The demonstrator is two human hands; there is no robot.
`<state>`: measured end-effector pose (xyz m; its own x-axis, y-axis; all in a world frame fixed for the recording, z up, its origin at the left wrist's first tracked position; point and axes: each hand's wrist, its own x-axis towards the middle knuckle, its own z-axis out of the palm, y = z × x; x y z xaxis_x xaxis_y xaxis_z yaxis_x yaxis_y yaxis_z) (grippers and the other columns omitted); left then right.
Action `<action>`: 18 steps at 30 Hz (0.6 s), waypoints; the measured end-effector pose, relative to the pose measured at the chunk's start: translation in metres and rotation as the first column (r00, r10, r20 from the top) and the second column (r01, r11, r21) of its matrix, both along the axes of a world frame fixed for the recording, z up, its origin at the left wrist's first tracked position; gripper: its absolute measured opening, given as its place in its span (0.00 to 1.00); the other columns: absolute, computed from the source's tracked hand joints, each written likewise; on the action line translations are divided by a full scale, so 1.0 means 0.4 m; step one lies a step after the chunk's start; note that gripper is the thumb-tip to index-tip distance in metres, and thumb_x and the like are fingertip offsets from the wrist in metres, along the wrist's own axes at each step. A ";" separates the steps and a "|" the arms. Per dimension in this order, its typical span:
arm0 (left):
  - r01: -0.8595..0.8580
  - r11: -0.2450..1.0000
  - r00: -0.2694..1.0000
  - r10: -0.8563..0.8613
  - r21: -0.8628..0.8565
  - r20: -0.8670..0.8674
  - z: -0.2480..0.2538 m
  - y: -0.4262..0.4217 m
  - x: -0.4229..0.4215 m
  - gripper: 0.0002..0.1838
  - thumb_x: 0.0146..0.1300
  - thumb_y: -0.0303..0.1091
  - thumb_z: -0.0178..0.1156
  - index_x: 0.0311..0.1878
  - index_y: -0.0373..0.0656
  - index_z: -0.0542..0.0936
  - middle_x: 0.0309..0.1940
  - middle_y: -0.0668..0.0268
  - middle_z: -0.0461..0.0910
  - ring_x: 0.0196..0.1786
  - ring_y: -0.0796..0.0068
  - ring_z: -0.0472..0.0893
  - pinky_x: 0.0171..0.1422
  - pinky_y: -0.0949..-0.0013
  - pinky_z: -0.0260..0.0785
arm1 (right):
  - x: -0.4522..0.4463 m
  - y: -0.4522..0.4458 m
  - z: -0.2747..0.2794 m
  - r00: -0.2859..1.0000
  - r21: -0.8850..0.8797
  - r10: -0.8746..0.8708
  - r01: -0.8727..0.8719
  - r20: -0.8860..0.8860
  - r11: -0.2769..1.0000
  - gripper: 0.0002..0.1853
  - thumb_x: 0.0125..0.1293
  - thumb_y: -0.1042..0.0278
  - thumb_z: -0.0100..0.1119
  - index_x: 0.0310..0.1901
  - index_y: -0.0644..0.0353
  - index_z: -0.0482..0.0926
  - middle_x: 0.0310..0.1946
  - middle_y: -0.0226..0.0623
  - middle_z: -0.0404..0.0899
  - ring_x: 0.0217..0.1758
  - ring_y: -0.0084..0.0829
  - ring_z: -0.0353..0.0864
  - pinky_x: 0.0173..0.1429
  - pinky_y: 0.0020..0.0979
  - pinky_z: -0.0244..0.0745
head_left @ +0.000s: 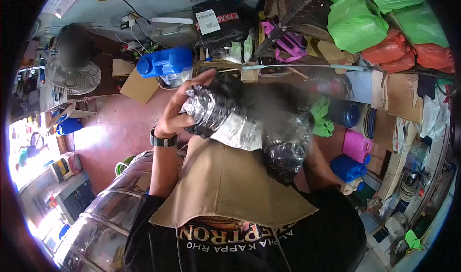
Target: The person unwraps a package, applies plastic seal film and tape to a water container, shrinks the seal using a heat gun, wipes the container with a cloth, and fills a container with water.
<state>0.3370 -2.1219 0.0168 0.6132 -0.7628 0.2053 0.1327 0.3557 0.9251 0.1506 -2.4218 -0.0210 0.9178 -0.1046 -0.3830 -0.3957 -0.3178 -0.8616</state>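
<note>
A bulky parcel wrapped in shiny black plastic is held up in front of my chest, with a white label on its near side. My left hand, with a dark watch on its wrist, clasps the parcel's left end, thumb below and fingers above. At the parcel's right end my right forearm reaches up behind it; the right hand itself is hidden by the plastic and blur. Below the parcel lies the brim of a tan hat or visor, over my black shirt.
A blue jug and a black parcel with a "fragile" strip are at the back. Green bags and red bags pile at upper right. A fan stands left; a clear rolled sheet is beside my left arm.
</note>
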 end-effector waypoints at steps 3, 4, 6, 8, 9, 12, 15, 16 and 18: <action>0.006 0.954 0.957 0.082 0.299 -0.280 -0.030 0.030 -0.021 0.60 0.49 0.69 0.70 0.73 0.34 0.58 0.65 0.56 0.70 0.65 0.66 0.72 0.71 0.65 0.62 | -0.015 0.057 -0.007 1.000 0.021 -0.005 0.004 0.027 1.000 0.18 0.67 0.75 0.51 0.57 0.68 0.75 0.53 0.45 0.80 0.54 0.42 0.79 0.64 0.40 0.70; 0.026 0.922 0.939 0.110 0.386 -0.325 -0.034 0.026 -0.023 0.55 0.50 0.61 0.71 0.71 0.33 0.61 0.62 0.57 0.72 0.63 0.67 0.73 0.69 0.65 0.63 | -0.016 0.072 -0.011 0.999 0.023 -0.005 0.004 0.039 1.000 0.18 0.67 0.75 0.51 0.57 0.68 0.75 0.53 0.45 0.80 0.54 0.42 0.79 0.64 0.40 0.70; 0.092 0.862 0.963 0.051 0.498 -0.265 0.005 -0.018 -0.024 0.45 0.51 0.46 0.72 0.68 0.31 0.66 0.58 0.59 0.76 0.59 0.69 0.75 0.65 0.66 0.66 | -0.001 0.086 -0.020 0.999 0.028 -0.008 0.006 0.052 1.000 0.18 0.67 0.75 0.51 0.57 0.68 0.75 0.53 0.45 0.80 0.54 0.42 0.79 0.64 0.40 0.70; 0.112 0.830 0.988 -0.034 0.546 -0.151 0.026 -0.038 -0.010 0.37 0.51 0.34 0.71 0.64 0.30 0.71 0.54 0.58 0.79 0.55 0.68 0.77 0.62 0.66 0.68 | 0.008 0.103 -0.023 0.998 0.033 -0.012 0.010 0.063 0.999 0.18 0.67 0.75 0.51 0.57 0.68 0.75 0.53 0.45 0.80 0.54 0.42 0.79 0.64 0.40 0.70; -0.129 0.820 0.990 0.078 0.558 0.115 0.010 -0.046 -0.018 0.33 0.49 0.32 0.68 0.61 0.30 0.72 0.51 0.57 0.79 0.53 0.66 0.78 0.61 0.65 0.69 | 0.016 0.130 -0.031 0.997 0.029 -0.016 0.014 0.080 0.999 0.18 0.67 0.75 0.51 0.57 0.68 0.75 0.53 0.45 0.80 0.54 0.42 0.78 0.64 0.40 0.70; -0.500 0.731 0.838 0.275 0.464 0.471 0.005 -0.062 -0.054 0.27 0.46 0.27 0.62 0.53 0.31 0.76 0.43 0.53 0.79 0.50 0.59 0.79 0.59 0.64 0.70 | 0.032 0.154 -0.045 0.996 0.032 -0.019 0.016 0.092 0.999 0.18 0.67 0.75 0.51 0.57 0.68 0.75 0.53 0.45 0.80 0.55 0.42 0.78 0.64 0.40 0.70; -0.510 0.656 0.855 0.459 0.556 0.243 -0.009 -0.041 -0.080 0.23 0.46 0.24 0.62 0.50 0.31 0.77 0.40 0.56 0.81 0.43 0.63 0.82 0.54 0.67 0.72 | 0.015 0.081 0.000 0.999 0.061 0.010 -0.012 0.040 0.998 0.18 0.67 0.74 0.51 0.57 0.68 0.75 0.53 0.45 0.80 0.55 0.42 0.78 0.64 0.40 0.70; -0.503 0.656 0.858 0.455 0.563 0.237 -0.013 -0.040 -0.087 0.23 0.46 0.24 0.62 0.50 0.31 0.77 0.40 0.56 0.81 0.43 0.63 0.82 0.54 0.67 0.72 | 0.010 0.069 0.010 0.999 0.061 0.015 -0.017 0.032 0.998 0.18 0.67 0.74 0.51 0.57 0.68 0.75 0.53 0.45 0.80 0.55 0.42 0.78 0.64 0.40 0.70; -0.544 0.703 0.836 0.498 0.458 0.230 -0.017 -0.042 -0.084 0.22 0.45 0.23 0.65 0.48 0.31 0.78 0.39 0.58 0.82 0.40 0.65 0.82 0.51 0.69 0.73 | 0.021 0.035 0.022 0.999 0.048 0.035 -0.036 0.019 0.998 0.18 0.67 0.74 0.51 0.57 0.68 0.75 0.53 0.45 0.80 0.55 0.42 0.78 0.64 0.40 0.70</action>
<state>0.3035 -2.1388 0.0099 0.9417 -0.3350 -0.0326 -0.0207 -0.1541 0.9878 0.1592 -2.4077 -0.0123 0.9274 -0.0535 -0.3701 -0.3692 -0.2892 -0.8832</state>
